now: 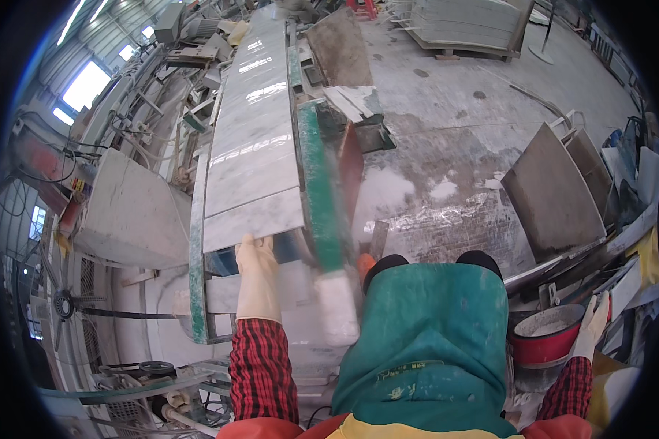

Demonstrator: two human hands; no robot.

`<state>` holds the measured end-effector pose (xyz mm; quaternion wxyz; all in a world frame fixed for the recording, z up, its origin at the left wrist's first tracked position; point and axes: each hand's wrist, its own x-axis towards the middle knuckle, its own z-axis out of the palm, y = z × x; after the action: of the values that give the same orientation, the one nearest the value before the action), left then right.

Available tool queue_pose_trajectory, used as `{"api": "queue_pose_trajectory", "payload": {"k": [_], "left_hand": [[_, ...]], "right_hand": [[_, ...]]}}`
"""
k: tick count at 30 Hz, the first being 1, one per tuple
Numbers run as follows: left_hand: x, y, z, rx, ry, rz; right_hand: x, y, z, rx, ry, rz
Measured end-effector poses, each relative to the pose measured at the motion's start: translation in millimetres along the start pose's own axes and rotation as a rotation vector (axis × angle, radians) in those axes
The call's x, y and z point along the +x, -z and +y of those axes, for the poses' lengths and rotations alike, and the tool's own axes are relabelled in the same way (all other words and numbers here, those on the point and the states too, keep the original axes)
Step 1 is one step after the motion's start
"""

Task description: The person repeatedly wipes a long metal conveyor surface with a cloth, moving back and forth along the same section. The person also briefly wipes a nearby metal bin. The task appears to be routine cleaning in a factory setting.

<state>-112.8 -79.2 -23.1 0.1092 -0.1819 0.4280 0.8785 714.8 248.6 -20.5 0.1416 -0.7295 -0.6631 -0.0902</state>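
Note:
My left hand, in a cream rubber glove, grips the near edge of a white-grey marble slab. This slab lies at the near end of a conveyor, its far edge close against a longer polished slab. Part of my left fingers is hidden at the slab's edge. Far to the right, my right hand, gloved alike, reaches past a red-banded bucket towards stacked stone pieces. A bit of something red shows beside its fingertips; whether the hand holds it is unclear.
A green rail with a white-wrapped end runs along the conveyor's right side. Brown boards lean at the right. A large stone block stands left. Slabs are stacked on a pallet at the back.

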Motion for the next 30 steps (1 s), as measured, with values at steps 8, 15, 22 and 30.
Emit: {"api": "queue_pose_trajectory", "payload": {"k": [8,15,22,30], "left_hand": [[24,7,0,-0.026,0.067,-0.079],[-3,-14,2,0.073,0.066,0.056],[25,11,13,0.331,0.056,0.102],[35,29,18,0.009,0.228,-0.025]], "right_hand": [[-2,-14,9,0.01,0.029,0.012],[-12,-11,2,0.047,0.046,0.031],[-23,1,-19,0.041,0.047,0.046],[-31,5,-30,0.045,0.087,0.082]]}}
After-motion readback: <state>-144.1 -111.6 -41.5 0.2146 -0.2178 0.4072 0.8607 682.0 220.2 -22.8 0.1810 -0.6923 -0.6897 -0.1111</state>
